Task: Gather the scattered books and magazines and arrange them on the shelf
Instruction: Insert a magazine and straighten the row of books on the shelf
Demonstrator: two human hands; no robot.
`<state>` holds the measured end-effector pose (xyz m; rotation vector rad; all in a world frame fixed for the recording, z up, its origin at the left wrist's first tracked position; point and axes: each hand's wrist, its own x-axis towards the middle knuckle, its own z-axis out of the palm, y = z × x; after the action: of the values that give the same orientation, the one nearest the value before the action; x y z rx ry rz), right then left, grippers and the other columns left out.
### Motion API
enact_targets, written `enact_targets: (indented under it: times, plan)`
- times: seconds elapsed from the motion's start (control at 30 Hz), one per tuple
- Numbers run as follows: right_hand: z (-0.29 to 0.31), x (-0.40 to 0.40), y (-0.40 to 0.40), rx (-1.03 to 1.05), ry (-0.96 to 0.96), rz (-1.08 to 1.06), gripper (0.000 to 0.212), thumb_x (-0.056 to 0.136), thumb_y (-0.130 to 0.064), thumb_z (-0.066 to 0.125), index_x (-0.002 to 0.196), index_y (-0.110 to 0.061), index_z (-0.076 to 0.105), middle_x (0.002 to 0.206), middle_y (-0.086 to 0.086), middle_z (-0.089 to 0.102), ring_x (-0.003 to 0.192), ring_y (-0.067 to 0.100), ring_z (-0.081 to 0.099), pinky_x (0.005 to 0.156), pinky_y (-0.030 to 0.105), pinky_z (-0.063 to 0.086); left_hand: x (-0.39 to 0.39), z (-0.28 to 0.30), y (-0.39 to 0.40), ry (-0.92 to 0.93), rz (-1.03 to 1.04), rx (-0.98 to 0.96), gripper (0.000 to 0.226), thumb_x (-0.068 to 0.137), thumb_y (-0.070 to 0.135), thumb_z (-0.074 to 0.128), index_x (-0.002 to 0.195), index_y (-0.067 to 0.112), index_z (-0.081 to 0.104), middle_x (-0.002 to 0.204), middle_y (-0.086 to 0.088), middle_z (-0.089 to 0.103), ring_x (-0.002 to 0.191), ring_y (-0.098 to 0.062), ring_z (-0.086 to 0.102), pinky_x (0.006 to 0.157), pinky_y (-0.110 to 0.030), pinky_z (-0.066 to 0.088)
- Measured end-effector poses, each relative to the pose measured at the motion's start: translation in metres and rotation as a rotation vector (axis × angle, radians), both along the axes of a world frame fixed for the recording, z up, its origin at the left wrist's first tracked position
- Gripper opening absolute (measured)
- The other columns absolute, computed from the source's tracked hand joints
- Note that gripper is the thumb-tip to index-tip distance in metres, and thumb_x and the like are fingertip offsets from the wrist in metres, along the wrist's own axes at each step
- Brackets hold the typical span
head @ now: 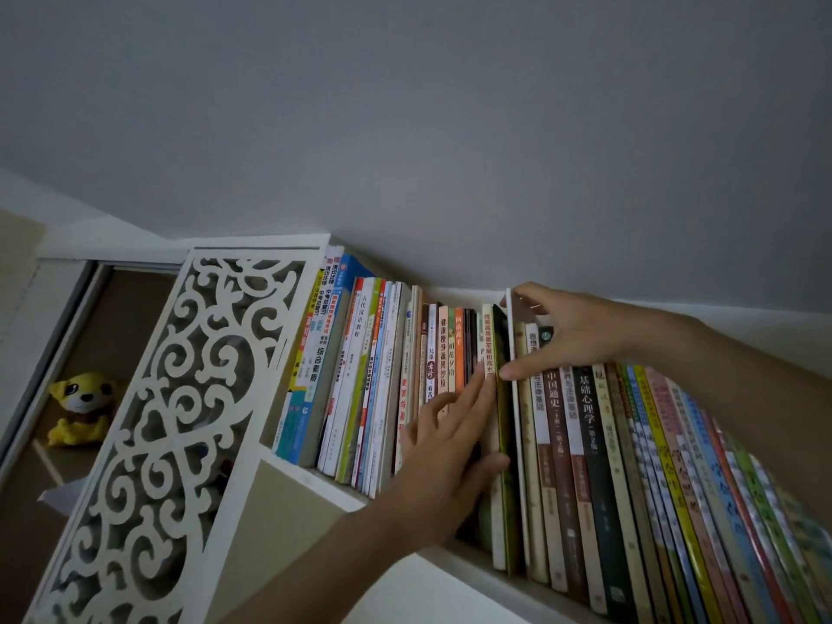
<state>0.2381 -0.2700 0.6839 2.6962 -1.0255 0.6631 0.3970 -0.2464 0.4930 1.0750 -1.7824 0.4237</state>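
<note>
my left hand (443, 448) lies flat against the spines of the books (391, 376) standing left of the white divider (516, 398), fingers straight and together, their tips on a cream spine, my thumb stretched out low across a thin green book (505, 425) that stands just left of the divider. nothing is curled round anything there; the hand only presses. my right hand (581, 331) is up at the divider's top edge, fingers bent over the tops of the books just right of it, thumb pointing left and touching the divider's front edge lower down. i cannot tell whether this hand pinches the divider or one of the book tops behind it. right of the divider a long row of books (653, 466) stands packed upright on the white shelf (459, 556), running out of view. left of the divider, past the first row, is a white carved fretwork panel (180, 398), and beyond it a yellow plush toy (83, 405) sits low down.
</note>
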Motion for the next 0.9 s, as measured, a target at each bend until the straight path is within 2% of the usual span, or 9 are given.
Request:
enact_targets:
  times: [0.1, 0.2, 0.33, 0.43, 0.53, 0.6, 0.77, 0.83, 0.9]
  plan:
    - [0.000, -0.001, -0.001, 0.016, 0.003, 0.016, 0.087, 0.052, -0.056, 0.086, 0.126, -0.042, 0.041, 0.117, -0.011, 0.063, 0.095, 0.010, 0.067, 0.082, 0.038, 0.057, 0.007, 0.001, -0.008, -0.076, 0.134, -0.048, 0.072, 0.087, 0.067, 0.022, 0.141, 0.051, -0.023, 0.149, 0.033, -0.027, 0.138, -0.003, -0.021, 0.112, -0.041, -0.008]
    - [-0.002, 0.002, 0.000, -0.036, 0.001, 0.000, 0.092, 0.049, -0.065, 0.082, 0.128, -0.043, 0.039, 0.118, -0.015, 0.061, 0.098, 0.007, 0.064, 0.081, 0.032, 0.055, 0.005, 0.004, -0.016, -0.148, 0.256, -0.076, 0.075, 0.086, 0.068, 0.019, 0.145, 0.044, -0.020, 0.150, 0.027, -0.031, 0.141, -0.010, -0.029, 0.115, -0.047, -0.011]
    - [-0.002, 0.001, -0.001, -0.058, -0.004, -0.005, 0.097, 0.045, -0.069, 0.078, 0.129, -0.044, 0.037, 0.117, -0.015, 0.062, 0.095, 0.005, 0.064, 0.077, 0.029, 0.055, 0.004, 0.008, -0.011, -0.174, 0.210, -0.126, 0.082, 0.089, 0.057, 0.039, 0.149, 0.038, -0.014, 0.155, 0.023, -0.024, 0.142, -0.007, -0.029, 0.116, -0.045, -0.012]
    - [-0.001, 0.002, -0.002, -0.049, 0.010, -0.007, 0.092, 0.050, -0.068, 0.080, 0.128, -0.046, 0.037, 0.118, -0.016, 0.062, 0.099, 0.008, 0.064, 0.083, 0.035, 0.056, 0.007, 0.007, -0.012, -0.210, 0.111, -0.085, 0.081, 0.091, 0.057, 0.039, 0.149, 0.035, -0.013, 0.157, 0.021, -0.016, 0.142, -0.002, -0.027, 0.119, -0.045, -0.009]
    - [-0.001, 0.001, -0.003, -0.025, 0.004, -0.005, 0.088, 0.050, -0.068, 0.079, 0.125, -0.048, 0.037, 0.111, -0.016, 0.064, 0.090, 0.006, 0.068, 0.077, 0.034, 0.059, 0.006, 0.006, -0.014, -0.210, 0.177, -0.104, 0.081, 0.087, 0.064, 0.030, 0.150, 0.036, -0.012, 0.158, 0.020, -0.016, 0.142, -0.006, -0.028, 0.118, -0.048, -0.010]
    - [-0.002, 0.000, -0.003, -0.032, 0.001, -0.014, 0.089, 0.052, -0.066, 0.079, 0.128, -0.047, 0.036, 0.113, -0.015, 0.063, 0.087, 0.006, 0.069, 0.075, 0.032, 0.059, -0.002, 0.009, -0.008, -0.192, 0.252, -0.081, 0.083, 0.087, 0.060, 0.039, 0.150, 0.038, -0.010, 0.157, 0.018, -0.022, 0.142, -0.011, -0.031, 0.115, -0.048, -0.014]
    - [-0.007, 0.001, 0.004, -0.063, 0.032, -0.082, 0.115, 0.046, -0.074, 0.074, 0.144, -0.046, 0.020, 0.132, -0.008, 0.056, 0.095, 0.007, 0.066, 0.085, 0.036, 0.056, -0.008, 0.018, 0.007, -0.247, 0.334, -0.030, 0.090, 0.088, 0.048, 0.057, 0.152, 0.035, -0.004, 0.159, 0.013, -0.017, 0.145, -0.019, -0.021, 0.118, -0.051, -0.006]
    - [-0.008, -0.002, 0.007, -0.080, 0.046, -0.101, 0.121, 0.053, -0.064, 0.080, 0.149, -0.044, 0.010, 0.145, -0.006, 0.046, 0.112, 0.012, 0.059, 0.095, 0.036, 0.050, -0.002, 0.021, 0.010, -0.194, 0.219, 0.006, 0.081, 0.090, 0.039, 0.059, 0.152, 0.037, 0.008, 0.160, 0.016, -0.011, 0.146, -0.017, -0.013, 0.117, -0.048, -0.001]
    - [-0.009, -0.006, 0.009, -0.092, 0.017, -0.102, 0.124, 0.056, -0.052, 0.087, 0.151, -0.039, 0.008, 0.148, -0.007, 0.042, 0.123, 0.014, 0.052, 0.099, 0.036, 0.047, -0.002, 0.027, 0.015, -0.027, 0.040, -0.028, 0.052, 0.094, 0.028, 0.053, 0.143, 0.034, 0.038, 0.159, 0.015, 0.014, 0.142, -0.016, 0.004, 0.115, -0.038, 0.010]
